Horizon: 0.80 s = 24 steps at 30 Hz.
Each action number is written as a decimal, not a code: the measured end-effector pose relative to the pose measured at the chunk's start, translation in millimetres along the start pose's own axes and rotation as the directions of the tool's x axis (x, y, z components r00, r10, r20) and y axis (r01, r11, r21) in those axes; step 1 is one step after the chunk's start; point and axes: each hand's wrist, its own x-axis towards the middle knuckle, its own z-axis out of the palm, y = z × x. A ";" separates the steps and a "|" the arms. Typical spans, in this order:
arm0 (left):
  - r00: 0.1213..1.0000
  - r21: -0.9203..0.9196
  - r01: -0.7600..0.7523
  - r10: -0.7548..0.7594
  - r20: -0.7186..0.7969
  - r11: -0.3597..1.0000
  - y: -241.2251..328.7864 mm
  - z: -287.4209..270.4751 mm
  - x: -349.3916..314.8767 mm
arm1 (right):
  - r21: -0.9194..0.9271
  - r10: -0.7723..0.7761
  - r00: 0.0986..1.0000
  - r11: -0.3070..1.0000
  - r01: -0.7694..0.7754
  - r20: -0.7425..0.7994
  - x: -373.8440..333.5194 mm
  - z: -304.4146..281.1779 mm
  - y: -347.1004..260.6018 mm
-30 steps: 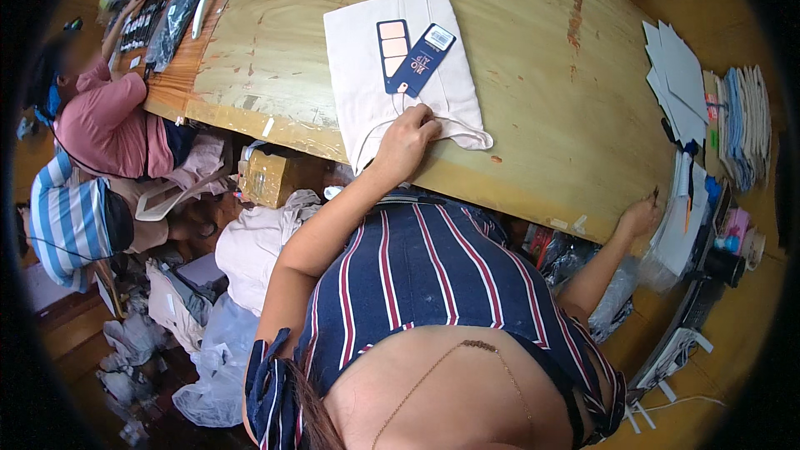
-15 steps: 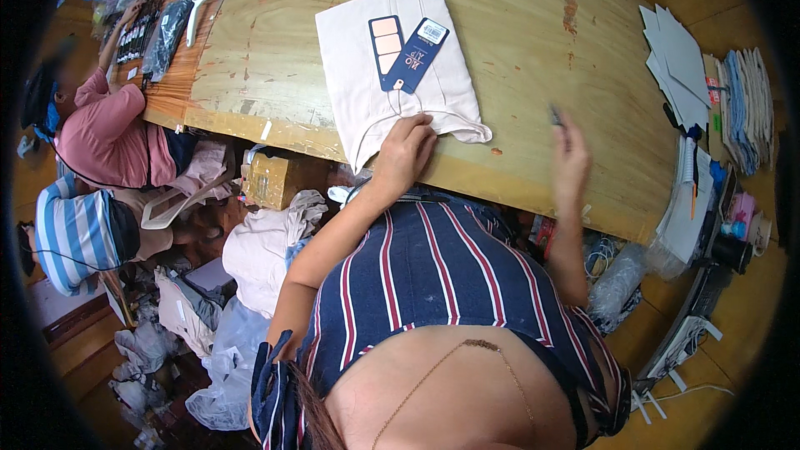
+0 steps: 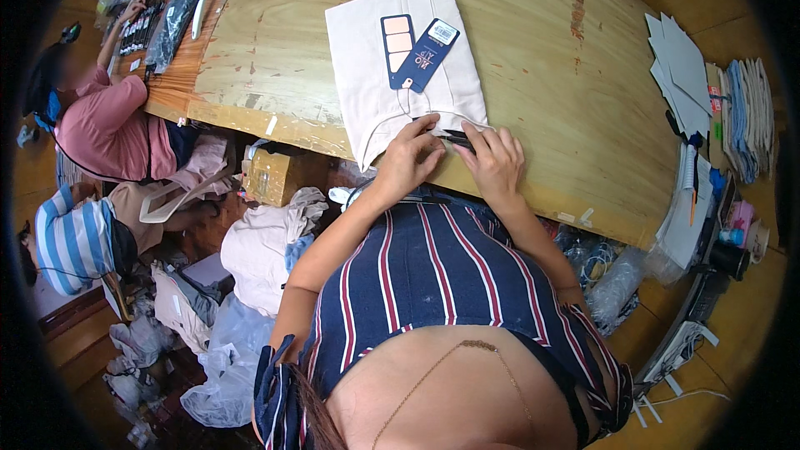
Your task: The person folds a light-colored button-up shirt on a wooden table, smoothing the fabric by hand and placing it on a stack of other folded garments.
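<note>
Broadly, the table (image 3: 575,117) fills the upper middle of the frame, its front edge running close against the wearer's body, which probably lets both forearms reach the top without stretching. At the left of the frame a co-worker (image 3: 112,133) in pink sits along the same edge, one arm out over the upper-left corner.

Near the middle of the top lies the garment (image 3: 354,58), cream and folded into a flat block, its narrower end toward the wearer; placed so, that end falls under the fingers while the rest is held up by the wood. At the right edge of the frame, papers (image 3: 679,67) overlap loosely beside a row of folded cloths (image 3: 746,121), seemingly kept aside so that the middle stays usable.

Both hands meet at the garment's near end. The left hand (image 3: 407,162) is curled, fingertips at the cloth's edge, perhaps steadying it; I cannot tell whether it pinches cloth or string. The right hand (image 3: 497,162) has its fingers bent around a slim dark tool (image 3: 457,138), pointed left toward the other fingertips, as if for close work there.

Above them, the colour card (image 3: 398,48) and the blue tag (image 3: 429,58) fan out flat on the garment, clear of the fingers, joined to a thin string (image 3: 400,102) that runs down toward the left hand.
</note>
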 end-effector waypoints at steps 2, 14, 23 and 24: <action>0.999 0.012 -0.013 0.012 0.029 1.000 -2.5 -0.2 -2.8 | -0.002 0.007 1.000 1.000 -0.007 -0.013 2.4 1.0 -0.7; 0.986 0.019 -0.069 0.066 0.155 0.997 3.1 -9.6 -3.9 | -0.023 -0.003 1.000 1.000 0.002 -0.029 -1.5 7.1 -3.1; 0.983 0.030 -0.087 0.081 0.164 0.996 5.5 -10.4 -5.7 | -0.021 0.022 0.999 1.000 -0.023 -0.037 -3.7 7.0 0.0; 0.981 0.053 -0.106 0.096 0.166 0.993 9.2 -13.7 -8.1 | -0.005 0.052 0.998 0.999 -0.052 -0.040 -2.5 3.5 2.3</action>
